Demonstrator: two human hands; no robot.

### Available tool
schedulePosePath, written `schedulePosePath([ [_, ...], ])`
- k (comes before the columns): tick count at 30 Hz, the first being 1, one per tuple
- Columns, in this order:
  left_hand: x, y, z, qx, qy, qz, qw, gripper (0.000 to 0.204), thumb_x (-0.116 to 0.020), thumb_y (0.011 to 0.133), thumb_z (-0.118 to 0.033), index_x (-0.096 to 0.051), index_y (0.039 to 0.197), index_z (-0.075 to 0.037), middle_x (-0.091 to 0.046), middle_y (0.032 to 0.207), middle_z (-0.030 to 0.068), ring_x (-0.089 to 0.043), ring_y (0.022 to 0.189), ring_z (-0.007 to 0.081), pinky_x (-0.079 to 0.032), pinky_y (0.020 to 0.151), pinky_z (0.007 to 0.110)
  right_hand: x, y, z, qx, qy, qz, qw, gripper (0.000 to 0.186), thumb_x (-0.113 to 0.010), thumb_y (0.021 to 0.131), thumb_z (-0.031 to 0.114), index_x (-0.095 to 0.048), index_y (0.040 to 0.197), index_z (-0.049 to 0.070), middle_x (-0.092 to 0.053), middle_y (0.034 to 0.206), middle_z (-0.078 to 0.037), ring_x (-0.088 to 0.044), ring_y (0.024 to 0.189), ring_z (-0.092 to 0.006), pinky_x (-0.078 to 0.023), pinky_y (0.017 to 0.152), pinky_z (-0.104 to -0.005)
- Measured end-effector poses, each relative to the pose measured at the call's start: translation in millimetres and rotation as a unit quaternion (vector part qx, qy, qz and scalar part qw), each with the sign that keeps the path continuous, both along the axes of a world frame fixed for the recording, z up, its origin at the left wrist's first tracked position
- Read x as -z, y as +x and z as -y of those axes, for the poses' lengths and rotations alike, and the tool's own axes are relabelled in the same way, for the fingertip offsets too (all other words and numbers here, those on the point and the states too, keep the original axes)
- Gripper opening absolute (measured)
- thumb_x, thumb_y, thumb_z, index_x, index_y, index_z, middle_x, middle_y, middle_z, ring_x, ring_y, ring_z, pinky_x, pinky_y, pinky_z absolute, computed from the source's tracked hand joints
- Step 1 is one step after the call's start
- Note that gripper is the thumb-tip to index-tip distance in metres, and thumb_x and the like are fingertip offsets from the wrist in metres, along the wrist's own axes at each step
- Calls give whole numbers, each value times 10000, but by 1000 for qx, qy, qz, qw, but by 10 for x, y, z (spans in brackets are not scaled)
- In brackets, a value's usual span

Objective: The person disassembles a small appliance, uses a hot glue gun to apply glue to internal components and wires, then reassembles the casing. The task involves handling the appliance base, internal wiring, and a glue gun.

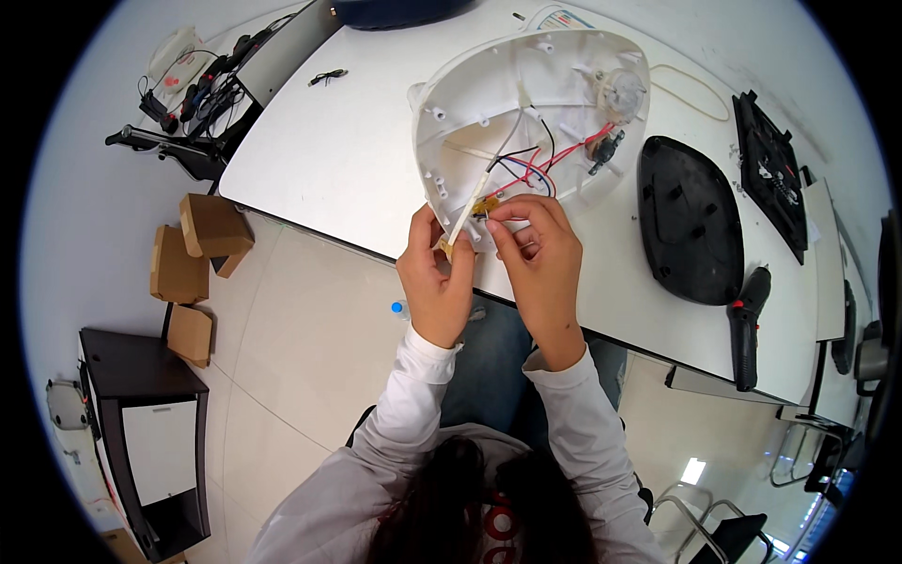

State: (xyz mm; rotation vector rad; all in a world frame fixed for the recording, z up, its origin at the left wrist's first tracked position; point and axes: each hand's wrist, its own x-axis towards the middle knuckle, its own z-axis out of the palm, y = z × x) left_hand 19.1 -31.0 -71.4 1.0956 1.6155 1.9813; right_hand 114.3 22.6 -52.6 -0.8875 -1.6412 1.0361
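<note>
A white plastic housing (451,89) lies hollow side up on the table edge before me. Red, black and blue wires (540,169) cross its inside, and a white sleeved cable (474,199) slants down to its near rim. My left hand (437,282) is closed at that rim, with the lower end of the cable between thumb and fingers. Beside it, my right hand (540,254) pinches a thin wire next to a small yellow part (486,205); the fingertips partly hide the grip. A round clear part (620,96) sits at the housing's far right.
Right of the housing lie a black oval cover (691,221), a black cordless screwdriver (745,334) and an open black tool case (769,174). A short black cable (327,77) rests at far left. Cardboard boxes (178,263) and a dark cabinet (141,423) stand on the floor to the left.
</note>
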Motion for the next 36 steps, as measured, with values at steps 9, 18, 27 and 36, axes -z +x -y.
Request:
schedulePosePath([
  [9,5,-2,3,6,3,7,1000,335,-536,846,-43,-489,1165,47,-639,980,160,-619,893,194,-486,722,276,19,2,-10,4,13,-11,1000,107,-657,802,8,-601,893,20,-575,986,-56,-580,588,-127,-444,509,-232],
  [18,-72,-27,9,35,3,42,999,452,-574,835,-48,-444,1263,20,-548,1192,144,-567,1040,214,-506,779,306,-47,61,126,30,48,-45,997,97,-676,790,12,-634,873,38,-562,976,-43,-528,564,-92,-393,478,-204],
  [27,-155,-170,-22,73,67,84,991,371,-520,899,-31,-490,1267,9,-478,1217,93,-492,1129,191,-454,908,320,-338,-157,43,-23,53,-34,998,100,-707,763,40,-669,853,59,-488,860,-25,-397,503,-67,-313,456,-228],
  [36,-81,-158,-16,50,63,66,995,395,-545,889,-47,-489,1277,1,-497,1126,62,-504,1009,146,-479,834,284,-214,-225,33,-40,11,-77,996,93,-687,791,56,-654,875,32,-505,876,-36,-471,539,-76,-377,483,-225],
])
